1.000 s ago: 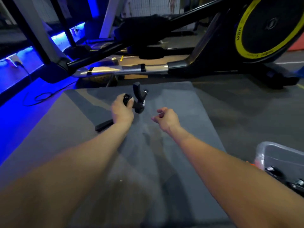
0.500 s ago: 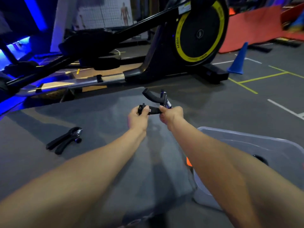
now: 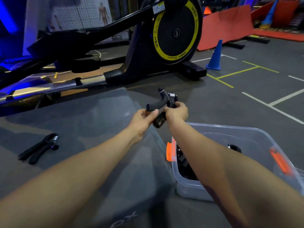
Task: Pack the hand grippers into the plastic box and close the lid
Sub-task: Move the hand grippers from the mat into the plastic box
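Both the left hand [image 3: 142,116] and right hand [image 3: 176,111] grasp one hand gripper [image 3: 162,102], handles splayed toward nine o'clock, with the open plastic box [image 3: 189,186] at five o'clock, nearer the right arm.

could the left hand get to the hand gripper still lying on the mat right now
Probably not right away: the left hand pinches a handle of the held hand gripper, shared with the right hand. Once it lets go, the way looks free; the loose hand gripper lies uncovered on the mat, on its side.

Both bare forearms reach forward, converging. The left hand [image 3: 142,119] pinches one handle of a hand gripper [image 3: 162,102]; the right hand [image 3: 176,111] grips its other handle.
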`<action>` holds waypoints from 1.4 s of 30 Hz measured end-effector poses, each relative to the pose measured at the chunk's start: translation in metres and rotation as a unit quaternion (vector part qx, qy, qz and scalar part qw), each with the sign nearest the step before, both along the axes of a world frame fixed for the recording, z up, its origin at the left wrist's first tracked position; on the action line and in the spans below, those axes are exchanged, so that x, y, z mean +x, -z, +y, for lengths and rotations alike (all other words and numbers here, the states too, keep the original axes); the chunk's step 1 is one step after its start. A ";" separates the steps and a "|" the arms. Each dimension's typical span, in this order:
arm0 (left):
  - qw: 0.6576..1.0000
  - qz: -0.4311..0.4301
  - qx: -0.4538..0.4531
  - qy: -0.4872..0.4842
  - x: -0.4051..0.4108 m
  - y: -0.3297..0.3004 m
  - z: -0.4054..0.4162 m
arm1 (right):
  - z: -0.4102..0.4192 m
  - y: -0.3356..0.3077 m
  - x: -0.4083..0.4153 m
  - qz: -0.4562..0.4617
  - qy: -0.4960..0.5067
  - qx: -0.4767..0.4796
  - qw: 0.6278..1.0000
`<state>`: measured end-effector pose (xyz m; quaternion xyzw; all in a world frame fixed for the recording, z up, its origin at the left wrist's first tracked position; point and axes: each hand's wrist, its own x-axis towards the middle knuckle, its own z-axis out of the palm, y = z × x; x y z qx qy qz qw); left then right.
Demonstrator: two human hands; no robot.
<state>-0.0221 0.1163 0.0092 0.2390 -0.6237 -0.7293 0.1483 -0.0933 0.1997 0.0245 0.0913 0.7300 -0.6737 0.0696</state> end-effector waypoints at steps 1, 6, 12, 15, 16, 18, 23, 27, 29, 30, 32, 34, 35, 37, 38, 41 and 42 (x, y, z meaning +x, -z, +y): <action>1.000 -0.010 -0.026 -0.010 -0.004 -0.001 -0.001 | 0.008 0.000 -0.002 0.023 -0.013 0.033 0.999; 0.988 -0.062 -0.143 0.021 -0.013 -0.003 0.011 | 0.037 0.006 -0.009 0.096 -0.079 0.142 0.982; 0.970 -0.123 -0.198 0.071 -0.022 0.009 0.037 | 0.062 0.015 -0.011 0.130 -0.122 0.191 0.965; 0.970 -0.127 -0.183 0.095 -0.026 0.009 0.051 | 0.076 0.020 -0.012 0.137 -0.124 0.196 0.963; 0.971 -0.131 -0.175 0.100 -0.027 0.010 0.057 | 0.080 0.021 -0.012 0.141 -0.126 0.197 0.962; 0.971 -0.143 -0.165 0.102 -0.030 0.013 0.067 | 0.090 0.026 -0.014 0.146 -0.128 0.206 0.959; 0.974 -0.134 -0.143 0.109 -0.040 0.025 0.089 | 0.114 0.035 -0.022 0.129 -0.118 0.198 0.965; 0.976 -0.130 -0.129 0.116 -0.047 0.039 0.094 | 0.124 0.048 -0.029 0.070 -0.151 0.236 0.958; 0.970 -0.141 -0.156 0.119 -0.052 0.051 0.093 | 0.124 0.055 -0.031 0.064 -0.145 0.258 0.953; 0.964 -0.148 -0.182 0.122 -0.053 0.056 0.092 | 0.124 0.059 -0.033 0.056 -0.136 0.261 0.954; 0.939 -0.173 -0.267 0.133 -0.054 0.063 0.089 | 0.124 0.069 -0.035 0.029 -0.126 0.268 0.955; 0.893 -0.205 -0.372 0.148 -0.052 0.072 0.081 | 0.125 0.084 -0.036 -0.008 -0.119 0.285 0.951; 0.869 -0.222 -0.415 0.153 -0.049 0.076 0.078 | 0.125 0.092 -0.037 -0.025 -0.109 0.293 0.949; 0.833 -0.241 -0.468 0.169 -0.042 0.083 0.072 | 0.126 0.107 -0.038 -0.048 -0.084 0.306 0.947; 0.824 -0.245 -0.478 0.180 -0.040 0.086 0.070 | 0.126 0.114 -0.038 -0.061 -0.075 0.311 0.945; 0.823 -0.247 -0.471 0.202 -0.038 0.091 0.065 | 0.124 0.127 -0.034 -0.094 -0.071 0.316 0.941; 0.825 -0.247 -0.464 0.206 -0.038 0.091 0.064 | 0.123 0.130 -0.033 -0.102 -0.073 0.313 0.942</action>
